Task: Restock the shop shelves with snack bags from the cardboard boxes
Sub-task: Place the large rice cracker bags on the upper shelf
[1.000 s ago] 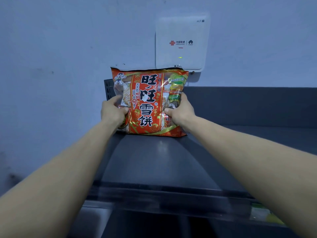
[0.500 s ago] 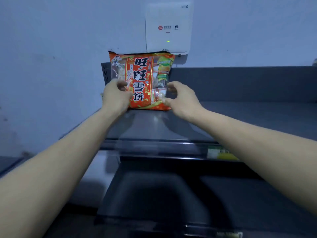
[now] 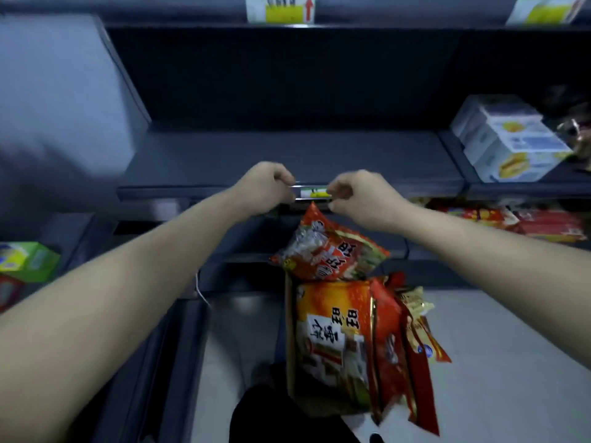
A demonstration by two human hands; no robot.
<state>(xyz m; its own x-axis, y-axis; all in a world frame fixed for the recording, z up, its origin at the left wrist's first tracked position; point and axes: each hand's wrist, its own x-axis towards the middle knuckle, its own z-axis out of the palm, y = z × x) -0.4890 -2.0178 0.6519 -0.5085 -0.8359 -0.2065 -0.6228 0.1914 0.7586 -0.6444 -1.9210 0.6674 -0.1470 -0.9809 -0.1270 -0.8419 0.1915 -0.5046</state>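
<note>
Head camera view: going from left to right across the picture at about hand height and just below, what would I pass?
Green box → left hand → right hand → red packets on the lower shelf → stack of white boxes, sitting slightly higher.

The scene is dim with a cool bluish cast. The shelf recess [image 3: 287, 81] sinks into deep shadow, while the pale floor [image 3: 495, 346] catches soft light. Motion blur smears the whole frame, worst at the left wall [image 3: 48, 107]. Wide-angle distortion bends the shelf edges outward.
</note>
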